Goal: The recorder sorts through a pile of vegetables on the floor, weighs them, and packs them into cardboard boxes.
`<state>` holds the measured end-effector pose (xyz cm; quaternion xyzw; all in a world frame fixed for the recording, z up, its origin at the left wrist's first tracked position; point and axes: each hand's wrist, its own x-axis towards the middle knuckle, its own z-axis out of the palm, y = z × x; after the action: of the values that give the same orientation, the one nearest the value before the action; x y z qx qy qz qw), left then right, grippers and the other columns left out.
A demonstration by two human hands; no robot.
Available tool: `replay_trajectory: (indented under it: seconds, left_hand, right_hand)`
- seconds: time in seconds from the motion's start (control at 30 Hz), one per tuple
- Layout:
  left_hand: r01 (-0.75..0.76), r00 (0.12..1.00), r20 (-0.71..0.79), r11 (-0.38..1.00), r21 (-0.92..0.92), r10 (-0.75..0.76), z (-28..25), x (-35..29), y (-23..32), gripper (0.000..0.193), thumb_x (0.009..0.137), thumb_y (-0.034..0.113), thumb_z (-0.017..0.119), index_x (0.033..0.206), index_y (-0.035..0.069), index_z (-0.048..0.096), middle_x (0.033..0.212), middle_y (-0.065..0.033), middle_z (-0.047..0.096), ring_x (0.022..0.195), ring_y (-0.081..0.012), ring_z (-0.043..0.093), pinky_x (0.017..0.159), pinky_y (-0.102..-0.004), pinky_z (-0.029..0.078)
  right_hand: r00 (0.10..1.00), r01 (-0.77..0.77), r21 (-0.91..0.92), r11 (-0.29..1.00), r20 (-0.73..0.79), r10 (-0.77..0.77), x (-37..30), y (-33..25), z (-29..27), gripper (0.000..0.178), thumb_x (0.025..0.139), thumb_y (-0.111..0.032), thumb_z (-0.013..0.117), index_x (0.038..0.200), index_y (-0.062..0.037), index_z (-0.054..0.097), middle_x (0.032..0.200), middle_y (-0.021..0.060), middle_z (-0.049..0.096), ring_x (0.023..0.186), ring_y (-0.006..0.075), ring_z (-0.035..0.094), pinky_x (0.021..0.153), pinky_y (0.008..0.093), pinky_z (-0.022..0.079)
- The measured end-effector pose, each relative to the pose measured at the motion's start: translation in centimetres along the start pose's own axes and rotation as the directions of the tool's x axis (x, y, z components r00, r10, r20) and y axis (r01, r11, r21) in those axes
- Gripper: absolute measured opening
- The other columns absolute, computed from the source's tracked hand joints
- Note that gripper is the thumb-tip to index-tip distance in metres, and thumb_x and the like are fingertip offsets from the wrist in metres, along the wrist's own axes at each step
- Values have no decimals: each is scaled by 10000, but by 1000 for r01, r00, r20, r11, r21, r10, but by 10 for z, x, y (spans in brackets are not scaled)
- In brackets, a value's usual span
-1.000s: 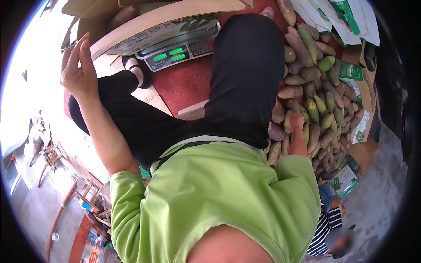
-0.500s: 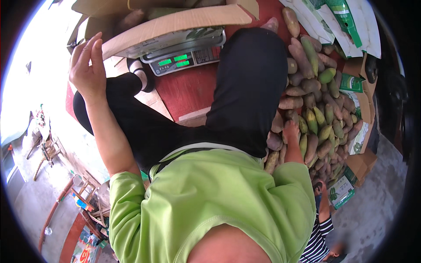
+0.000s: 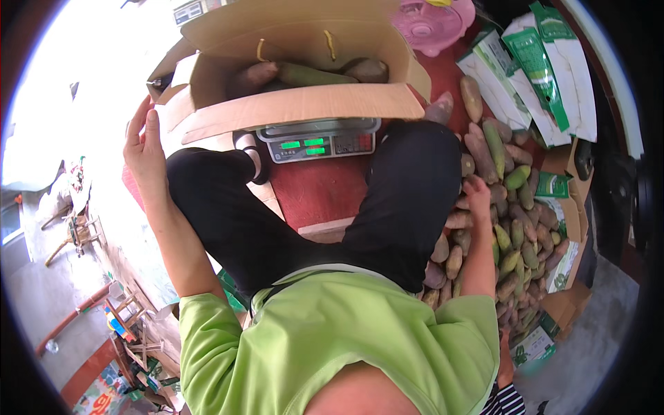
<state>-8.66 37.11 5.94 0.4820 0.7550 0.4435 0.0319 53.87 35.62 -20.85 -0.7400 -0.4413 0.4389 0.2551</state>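
Overhead, the left hand (image 3: 144,155) rests open-fingered against a flap of the brown cardboard box (image 3: 290,104) of long fruit, which sits on the grey digital scale (image 3: 319,140) at the far middle. Right hand (image 3: 477,197) reaches into the heap of brown and green fruit (image 3: 512,228) on the right; I cannot tell its fingers' state.

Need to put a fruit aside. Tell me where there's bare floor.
Bare red floor lies between the scale and the legs. Crowded: the fruit pile around the right hand, and the open cardboard box by the left hand.
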Motion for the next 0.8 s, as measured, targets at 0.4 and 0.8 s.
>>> replay_trajectory:
  seconds: [0.4,0.8]
  left_hand:
    - [-608,744,556,720,335,369,20,-31,60,503,666,180,761,1148,127,628,1123,-51,604,1114,-244,540,1036,-467,342]
    - [-727,652,583,619,298,485,35,-26,39,216,748,88,584,951,101,657,890,-14,594,902,-191,600,950,-411,442]
  right_hand:
    - [751,660,-98,745,51,-658,37,-343,42,355,831,-131,644,1163,-14,595,1082,100,654,1030,185,602,907,311,457]
    - [425,885,-329,330,282,-860,72,-444,102,407,757,-159,698,1136,-41,608,1014,133,638,968,232,618,850,317,479]
